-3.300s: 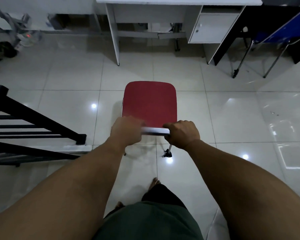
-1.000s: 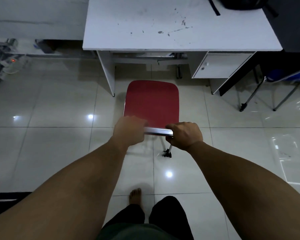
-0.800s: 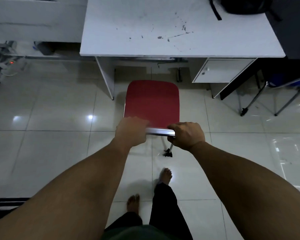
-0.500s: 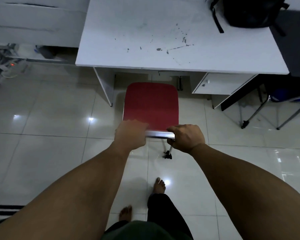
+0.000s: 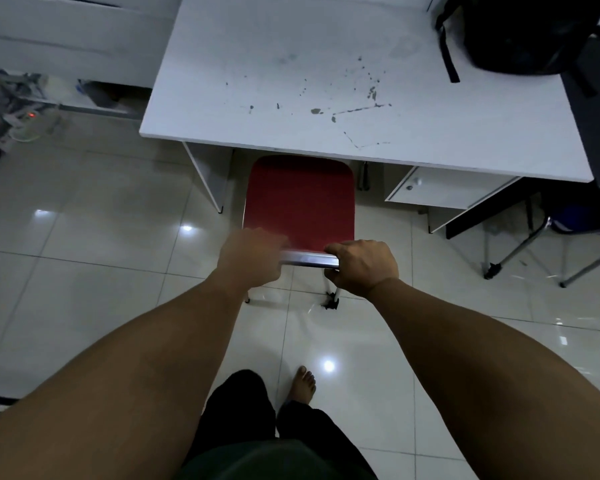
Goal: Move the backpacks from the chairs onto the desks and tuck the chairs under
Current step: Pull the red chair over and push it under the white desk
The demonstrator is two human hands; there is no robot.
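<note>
Left hand (image 5: 252,259) and right hand (image 5: 362,266) both clamped over the chrome top rail (image 5: 309,259) of the red chair (image 5: 300,199), fingers curled round it, one hand at each end with bare metal showing between them. Left is a bit blurred but the wrap looks the same. Both arms reach about equally far, neither hand clearly nearer.

The seat runs straight ahead of the hands, long axis pointing away from the person and square on to the front edge of the white desk (image 5: 291,81). The far edge of the seat sits just at or slightly under that edge, in the gap between the desk's left leg panel (image 5: 207,174) and the drawer unit (image 5: 440,188) ahead and to the right. Most of the seat is out in the open, so tucking looks barely begun; a straight push forward should do it. The gap looks wider on the drawer side than on the leg-panel side, so drift to the left is the risk.

Black backpack (image 5: 520,32) already on the desk, far ahead right of the right hand. Blue chair (image 5: 582,220) further right, partly under a dark desk, cannot tell if it holds anything
</note>
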